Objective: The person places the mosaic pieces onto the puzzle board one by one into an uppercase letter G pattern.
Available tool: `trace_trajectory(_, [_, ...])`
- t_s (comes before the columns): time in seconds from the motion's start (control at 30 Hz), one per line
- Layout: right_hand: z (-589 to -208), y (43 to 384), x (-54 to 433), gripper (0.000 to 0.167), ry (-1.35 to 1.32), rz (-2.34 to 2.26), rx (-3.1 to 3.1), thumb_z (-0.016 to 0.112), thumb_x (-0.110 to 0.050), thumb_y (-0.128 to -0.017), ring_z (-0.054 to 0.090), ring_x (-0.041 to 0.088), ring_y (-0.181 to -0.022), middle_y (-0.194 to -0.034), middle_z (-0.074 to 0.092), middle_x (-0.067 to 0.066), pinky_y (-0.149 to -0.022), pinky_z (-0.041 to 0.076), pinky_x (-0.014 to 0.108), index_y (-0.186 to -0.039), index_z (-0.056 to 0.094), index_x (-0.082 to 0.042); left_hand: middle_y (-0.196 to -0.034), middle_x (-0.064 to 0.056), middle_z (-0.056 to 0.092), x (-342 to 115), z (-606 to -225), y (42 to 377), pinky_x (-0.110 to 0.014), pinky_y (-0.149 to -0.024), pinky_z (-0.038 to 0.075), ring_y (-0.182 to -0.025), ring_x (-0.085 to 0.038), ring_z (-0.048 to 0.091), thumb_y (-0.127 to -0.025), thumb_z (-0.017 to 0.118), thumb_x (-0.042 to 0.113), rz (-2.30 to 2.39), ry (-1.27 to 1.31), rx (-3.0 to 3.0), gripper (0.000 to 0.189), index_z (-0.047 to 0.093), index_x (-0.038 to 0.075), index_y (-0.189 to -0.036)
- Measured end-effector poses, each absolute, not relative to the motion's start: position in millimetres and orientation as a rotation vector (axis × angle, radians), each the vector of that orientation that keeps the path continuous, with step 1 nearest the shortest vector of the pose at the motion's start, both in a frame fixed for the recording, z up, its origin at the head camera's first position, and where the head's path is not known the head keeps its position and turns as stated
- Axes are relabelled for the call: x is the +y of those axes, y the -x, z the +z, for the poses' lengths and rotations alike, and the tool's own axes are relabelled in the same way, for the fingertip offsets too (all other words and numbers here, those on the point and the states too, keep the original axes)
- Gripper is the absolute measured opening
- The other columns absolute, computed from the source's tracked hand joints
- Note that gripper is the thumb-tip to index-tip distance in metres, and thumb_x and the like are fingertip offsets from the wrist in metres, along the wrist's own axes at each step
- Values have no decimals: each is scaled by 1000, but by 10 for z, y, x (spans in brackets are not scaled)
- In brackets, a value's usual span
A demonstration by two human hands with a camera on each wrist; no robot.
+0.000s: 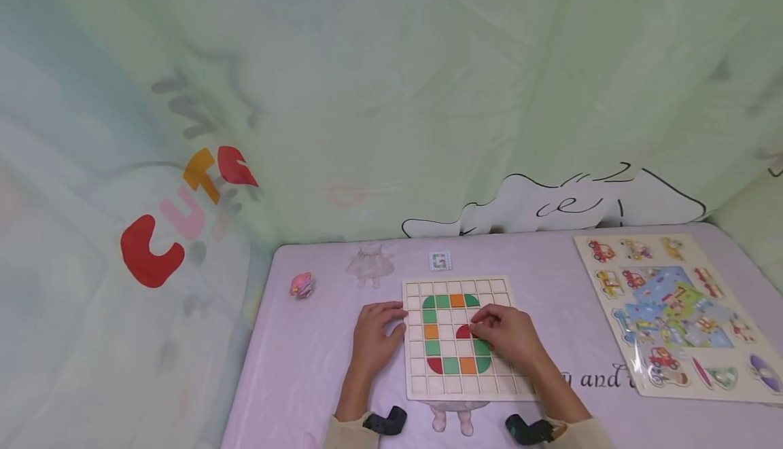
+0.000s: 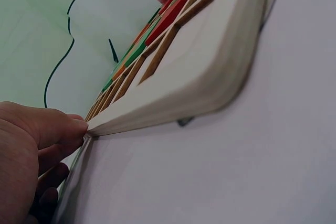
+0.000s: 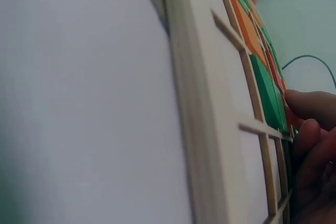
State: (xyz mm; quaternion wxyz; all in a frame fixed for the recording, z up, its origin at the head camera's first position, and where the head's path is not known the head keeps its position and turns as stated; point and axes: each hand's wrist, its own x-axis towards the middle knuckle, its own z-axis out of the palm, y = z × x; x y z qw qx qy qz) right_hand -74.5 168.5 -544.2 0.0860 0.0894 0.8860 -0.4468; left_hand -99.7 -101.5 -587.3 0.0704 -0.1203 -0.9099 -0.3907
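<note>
A square wooden grid board lies on the table, with green, orange and red tiles forming a G-like shape. The left hand rests at the board's left edge, its fingertips touching the rim in the left wrist view. Over the right part of the shape is the right hand, thumb and fingers drawn together beside a red rounded tile. In the right wrist view those fingers pinch a small orange-red tile, partly hidden, next to a green tile.
A small pattern card lies beyond the board. A pink toy figure sits at the far left of the table. To the right lies a large picture puzzle board. Printed fabric hangs behind the table.
</note>
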Motion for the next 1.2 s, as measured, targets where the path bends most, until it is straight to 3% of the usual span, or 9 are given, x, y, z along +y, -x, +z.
trace_trajectory(0.57, [-5483,718,1748,13,-258,-1393,2607,81,-18,-86,55,15,-53,-63,61,2,-47,44,21,-88,72,-9,-127,7,71,-1017,-5903,993,-42,-104,47,-122,-18,57,-90,73,14,-1179,346,-2751,21,79,19,-110])
trace_trajectory(0.87, [-5476,723,1749,17,-258,-1387,2588,81,-23,-87,56,14,-57,-66,63,3,-49,45,22,-94,72,-9,-127,7,71,-1034,-5928,1010,-43,-104,48,-122,-17,57,-90,74,16,-1182,349,-2742,21,79,20,-109])
trace_trajectory(1.07, [-5395,630,1819,20,-200,-1499,2519,79,-24,-89,59,15,-61,-70,66,6,-55,49,22,-98,73,-8,-126,7,72,-1041,-5935,994,-43,-104,47,-122,-18,57,-89,74,16,-1199,353,-2744,21,79,19,-110])
trace_trajectory(1.2, [-5334,564,1925,17,-113,-1429,2631,76,-27,-92,57,11,-69,-78,68,1,-61,49,20,-100,74,-12,-128,5,71,-1044,-5902,981,-44,-106,47,-125,-20,57,-90,74,16,-1240,354,-2773,23,78,18,-112])
